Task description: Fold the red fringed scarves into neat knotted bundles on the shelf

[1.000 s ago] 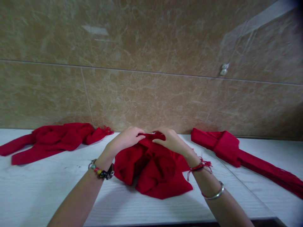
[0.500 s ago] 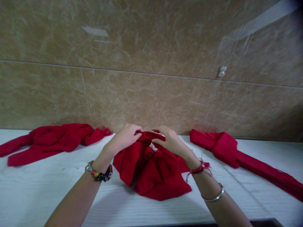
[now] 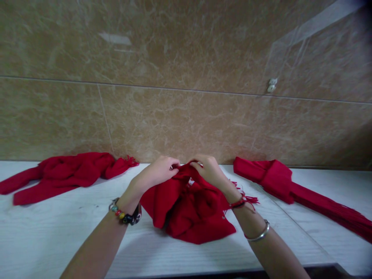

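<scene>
A bunched red cloth [image 3: 197, 217] lies on the white surface between my forearms, its upper edge lifted. My left hand [image 3: 163, 170] pinches that edge on the left side. Close beside it, my right hand [image 3: 207, 168] grips the same edge with thumb and curled fingers. A small whitish patch shows in the folds below the hands; I cannot make out what it is. Red fringe sticks out by my right wrist.
A crumpled red scarf [image 3: 75, 170] with a fringed end lies to the left. Another red scarf [image 3: 276, 180], folded over itself, stretches to the right. Behind the white surface [image 3: 58, 232] rises a brown marbled wall [image 3: 174, 116] with a small white fixture [image 3: 272, 85].
My right hand has moved slightly left and closed its fingers on the cloth's edge. The gap between my hands is smaller, and the cloth's folds have shifted.
</scene>
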The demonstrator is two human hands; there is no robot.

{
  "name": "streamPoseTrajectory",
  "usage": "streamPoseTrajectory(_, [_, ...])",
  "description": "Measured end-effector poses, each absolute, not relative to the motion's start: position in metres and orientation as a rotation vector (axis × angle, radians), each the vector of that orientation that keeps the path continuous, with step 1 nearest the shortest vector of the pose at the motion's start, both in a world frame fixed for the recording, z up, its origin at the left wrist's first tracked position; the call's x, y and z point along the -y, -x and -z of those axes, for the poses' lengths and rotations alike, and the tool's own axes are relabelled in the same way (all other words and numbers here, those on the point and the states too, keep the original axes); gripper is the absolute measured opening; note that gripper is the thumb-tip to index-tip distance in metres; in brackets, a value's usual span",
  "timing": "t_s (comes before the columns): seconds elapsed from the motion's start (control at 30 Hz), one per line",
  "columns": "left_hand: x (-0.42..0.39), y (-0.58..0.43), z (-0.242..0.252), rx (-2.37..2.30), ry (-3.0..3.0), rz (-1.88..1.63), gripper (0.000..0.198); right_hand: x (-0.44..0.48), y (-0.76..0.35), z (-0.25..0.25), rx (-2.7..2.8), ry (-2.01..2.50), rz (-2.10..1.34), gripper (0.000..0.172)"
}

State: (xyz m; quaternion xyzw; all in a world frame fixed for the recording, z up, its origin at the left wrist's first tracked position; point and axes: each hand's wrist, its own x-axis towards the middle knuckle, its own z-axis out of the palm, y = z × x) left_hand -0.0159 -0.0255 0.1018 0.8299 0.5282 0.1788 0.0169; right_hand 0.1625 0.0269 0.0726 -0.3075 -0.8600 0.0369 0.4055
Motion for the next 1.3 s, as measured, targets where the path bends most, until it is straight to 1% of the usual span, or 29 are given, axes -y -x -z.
streamPoseTrajectory(0.13, [0.02, 0.021, -0.098, -1.507, -2.46, -0.45, 0.025, -0.03, -0.173, -0.081, 2.013, 0.807, -0.128, 0.014])
streamPoseTrajectory(0.23, [0.022, 0.019, -0.099, -1.581, -2.401, -0.523, 0.022, -0.033, -0.181, -0.083, 2.011, 0.847, -0.127, 0.015])
streamPoseTrajectory(0.33, [0.03, 0.014, -0.104, -1.613, -2.409, -0.591, 0.019, -0.036, -0.183, -0.082, 1.924, 0.904, -0.014, 0.016])
streamPoseTrajectory(0.5, [0.035, 0.007, -0.109, -1.501, -2.354, -0.604, 0.031, -0.035, -0.182, -0.084, 1.867, 0.891, 0.055, 0.017])
streamPoseTrajectory(0.57, [0.031, 0.007, -0.106, -1.491, -2.345, -0.614, 0.029, -0.035, -0.182, -0.084, 1.885, 0.878, 0.056, 0.016])
streamPoseTrajectory(0.67, [0.023, 0.01, -0.1, -1.493, -2.355, -0.582, 0.018, -0.038, -0.184, -0.082, 1.871, 0.892, 0.073, 0.016])
streamPoseTrajectory(0.8, [0.015, 0.017, -0.094, -1.546, -2.355, -0.52, 0.017, -0.044, -0.191, -0.082, 1.833, 0.935, 0.091, 0.015])
streamPoseTrajectory(0.93, [0.016, 0.017, -0.096, -1.762, -2.446, -0.794, 0.019, -0.043, -0.192, -0.081, 1.999, 0.857, 0.009, 0.011])
streamPoseTrajectory(0.97, [0.018, 0.014, -0.098, -1.781, -2.502, -0.836, 0.018, -0.041, -0.19, -0.08, 2.064, 0.809, -0.032, 0.013])
streamPoseTrajectory(1.07, [0.024, 0.006, -0.103, -1.749, -2.637, -0.821, 0.017, -0.034, -0.181, -0.078, 2.21, 0.668, -0.141, 0.029])
streamPoseTrajectory(1.1, [0.026, 0.003, -0.104, -1.745, -2.651, -0.798, 0.017, -0.032, -0.178, -0.077, 2.231, 0.651, -0.155, 0.03])
streamPoseTrajectory(1.2, [0.029, 0.0, -0.106, -1.777, -2.641, -0.766, 0.016, -0.027, -0.17, -0.076, 2.237, 0.679, -0.181, 0.017])
streamPoseTrajectory(1.23, [0.028, 0.001, -0.106, -1.798, -2.626, -0.77, 0.016, -0.025, -0.168, -0.076, 2.227, 0.681, -0.209, 0.015])
streamPoseTrajectory(1.3, [0.028, 0.003, -0.105, -1.849, -2.588, -0.787, 0.016, -0.023, -0.166, -0.076, 2.221, 0.653, -0.273, 0.02])
